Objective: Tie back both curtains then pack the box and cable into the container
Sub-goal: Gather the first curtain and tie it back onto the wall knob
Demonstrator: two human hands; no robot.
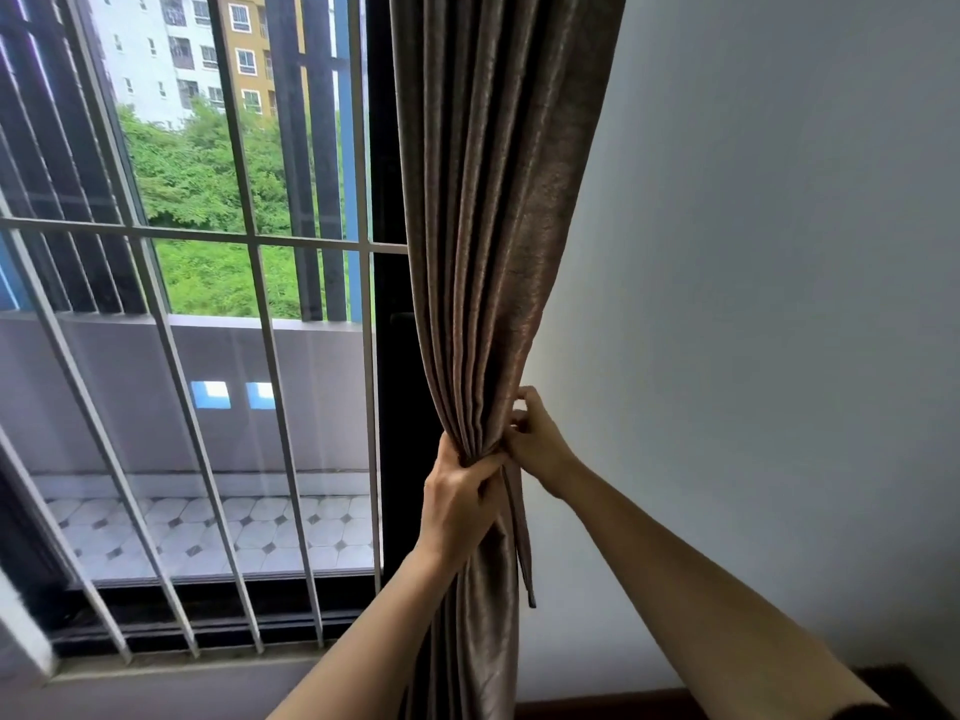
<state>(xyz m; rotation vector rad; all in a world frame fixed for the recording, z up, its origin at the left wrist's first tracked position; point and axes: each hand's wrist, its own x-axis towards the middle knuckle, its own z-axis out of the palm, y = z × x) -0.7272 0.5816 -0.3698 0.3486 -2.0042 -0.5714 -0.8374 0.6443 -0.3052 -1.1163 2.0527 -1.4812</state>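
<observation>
A brown curtain [488,210] hangs in tight vertical folds between the barred window [208,283] and the pale wall [753,252], gathered to a narrow waist low in the view. Both hands meet at that waist. The left hand [460,504] is clenched around the bunched fabric from the window side, its fingers wrapped over the front of the folds and pressing them together. The right hand [535,439] sits just beside it on the wall side, slightly higher, touching the curtain's edge; its fingers are curled in a pinch against the cloth, though exactly what they hold there is too small to tell. A narrow strip of the same brown cloth, the tieback [522,543], hangs down from the point where the two hands meet, its free end dangling against the wall below the left hand. Below the grip the curtain spreads loose again and falls out of view at the bottom. Both forearms rise from the lower edge toward the gathered point. Beyond the white window bars lie a tiled balcony floor [249,532], green trees and apartment blocks.
</observation>
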